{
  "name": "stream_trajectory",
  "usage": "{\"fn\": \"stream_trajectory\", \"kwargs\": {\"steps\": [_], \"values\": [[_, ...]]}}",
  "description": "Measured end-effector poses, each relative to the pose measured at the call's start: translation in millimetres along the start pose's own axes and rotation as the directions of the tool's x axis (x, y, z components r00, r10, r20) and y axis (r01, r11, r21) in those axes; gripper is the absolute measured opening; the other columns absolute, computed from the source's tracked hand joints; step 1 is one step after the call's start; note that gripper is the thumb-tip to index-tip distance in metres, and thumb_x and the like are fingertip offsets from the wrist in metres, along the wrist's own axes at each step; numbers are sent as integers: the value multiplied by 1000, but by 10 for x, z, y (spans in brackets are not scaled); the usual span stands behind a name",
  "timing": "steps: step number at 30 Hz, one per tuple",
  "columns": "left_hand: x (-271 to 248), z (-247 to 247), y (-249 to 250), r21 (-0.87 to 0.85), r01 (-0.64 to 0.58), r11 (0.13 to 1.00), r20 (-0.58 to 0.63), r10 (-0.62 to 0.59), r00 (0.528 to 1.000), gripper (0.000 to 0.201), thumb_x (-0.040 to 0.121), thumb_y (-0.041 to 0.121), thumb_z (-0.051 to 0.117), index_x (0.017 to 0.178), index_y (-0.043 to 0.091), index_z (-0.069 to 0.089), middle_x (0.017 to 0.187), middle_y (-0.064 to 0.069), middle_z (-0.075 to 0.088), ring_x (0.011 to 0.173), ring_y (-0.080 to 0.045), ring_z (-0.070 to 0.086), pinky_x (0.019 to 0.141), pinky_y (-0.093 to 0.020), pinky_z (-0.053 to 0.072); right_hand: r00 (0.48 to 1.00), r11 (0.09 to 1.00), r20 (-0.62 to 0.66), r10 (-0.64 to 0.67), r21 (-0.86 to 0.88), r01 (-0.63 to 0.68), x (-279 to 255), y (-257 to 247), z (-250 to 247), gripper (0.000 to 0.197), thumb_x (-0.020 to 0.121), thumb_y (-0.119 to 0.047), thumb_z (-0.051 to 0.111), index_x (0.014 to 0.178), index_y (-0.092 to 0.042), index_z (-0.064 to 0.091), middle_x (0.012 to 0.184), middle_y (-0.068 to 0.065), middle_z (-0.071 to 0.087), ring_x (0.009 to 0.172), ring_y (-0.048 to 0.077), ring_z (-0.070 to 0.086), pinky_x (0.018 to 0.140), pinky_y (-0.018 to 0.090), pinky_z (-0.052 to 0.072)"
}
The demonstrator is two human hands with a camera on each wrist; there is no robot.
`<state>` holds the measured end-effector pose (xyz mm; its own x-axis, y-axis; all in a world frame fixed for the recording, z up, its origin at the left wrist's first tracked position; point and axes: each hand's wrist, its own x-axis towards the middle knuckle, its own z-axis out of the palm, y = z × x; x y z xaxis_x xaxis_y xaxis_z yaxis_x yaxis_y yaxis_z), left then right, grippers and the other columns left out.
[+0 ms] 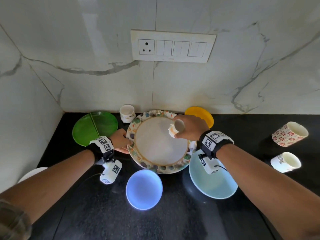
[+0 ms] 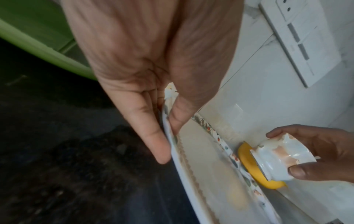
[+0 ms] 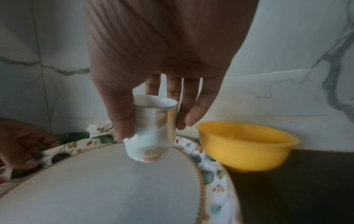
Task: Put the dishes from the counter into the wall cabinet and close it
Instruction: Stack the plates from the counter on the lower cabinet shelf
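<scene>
Ceramic, head view: floral plate (image 1: pixel 161 163) on black counter (image 1: pixel 173 222); left hand (image 1: pixel 120 140) pinches its left rim; right hand (image 1: pixel 189 126) holds small cup (image 1: pixel 175 129) above it.
Left wrist view: thumb over rim, fingers (image 2: pixel 153 136) beneath.
Right wrist view: fingers wrap cup; yellow bowl (image 3: pixel 247 145) beside plate.

Bright dishes on a speckled black counter (image 1: pixel 173 222) against white marble wall tiles (image 1: pixel 69 66) with grey veins.

A big plate (image 1: pixel 156 166) has a white centre, a gold ring and a rim of coloured leaves. Around it sit a green plate (image 1: pixel 93 127), a yellow bowl (image 1: pixel 203 115), a pale blue bowl (image 1: pixel 144 188), an aqua plate (image 1: pixel 214 186), and a cup with red flowers (image 1: pixel 289 134).
</scene>
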<state>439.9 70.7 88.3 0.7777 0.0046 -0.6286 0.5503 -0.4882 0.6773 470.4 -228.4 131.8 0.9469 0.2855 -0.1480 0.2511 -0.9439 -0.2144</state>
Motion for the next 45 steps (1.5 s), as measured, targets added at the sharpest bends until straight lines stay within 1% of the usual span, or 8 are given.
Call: {"fn": "stream_trajectory", "kwargs": {"steps": [8,13,17,23,29,34,38,45], "values": [[-229,-72,224,-143,-114,983,-68,106,992,24,88,-11,59,93,10,50,93,-16,65,74,-26,68,50,-32,59,977,979,-58,203,25,-202,-490,601,-378,75,63,-58,80,128,-47,46,127,-5,61,113,29,59,92,43,49],[-312,-170,340,-182,-174,968,-113,156,981,36,82,-9,64,113,2,49,105,-22,67,82,-33,71,58,-38,61,944,944,-30,330,37,-329,-785,1076,-403,67,63,-52,81,122,-44,49,119,-5,63,105,26,60,85,41,48],[-402,-247,448,-175,-266,948,-151,241,959,32,80,-7,66,104,9,51,106,-22,67,90,-36,71,69,-46,61,893,894,48,448,-7,-448,-929,1320,-217,66,64,-47,82,122,-45,50,120,-1,62,105,28,60,83,38,47],[-541,-334,519,-128,-383,915,-213,352,911,25,82,-4,65,99,10,53,101,-20,67,81,-29,70,56,-33,58,866,870,89,492,-76,-486,-985,1432,14,62,63,-49,79,118,-46,50,114,-1,62,101,28,61,79,36,47],[-698,-403,558,-90,-437,895,-287,397,872,20,86,3,66,100,11,55,88,-19,70,76,-28,72,57,-36,59,875,881,106,472,-84,-465,-1001,1431,62,56,69,-43,76,118,-46,50,114,-2,62,99,26,61,80,36,48],[-887,-461,611,3,-489,872,-367,456,811,14,88,13,67,98,18,58,80,-18,71,74,-29,72,59,-44,61,880,892,153,449,-21,-452,-983,1443,67,90,67,-44,77,145,-43,32,140,3,51,122,30,53,96,45,47],[-1067,-638,671,157,-503,850,-412,519,748,16,84,22,69,91,32,59,72,-7,72,70,-27,71,59,-45,61,909,907,100,405,83,-413,-968,1395,-27,93,69,-54,75,148,-39,27,142,7,47,125,28,51,99,49,45],[-1556,-807,847,69,-552,831,-492,509,706,17,85,16,69,92,30,64,75,-7,74,72,-30,72,63,-48,61,986,984,-159,-47,160,73,-1025,716,-269,78,77,-54,73,145,-40,36,147,-6,44,134,19,40,104,37,39]]}}
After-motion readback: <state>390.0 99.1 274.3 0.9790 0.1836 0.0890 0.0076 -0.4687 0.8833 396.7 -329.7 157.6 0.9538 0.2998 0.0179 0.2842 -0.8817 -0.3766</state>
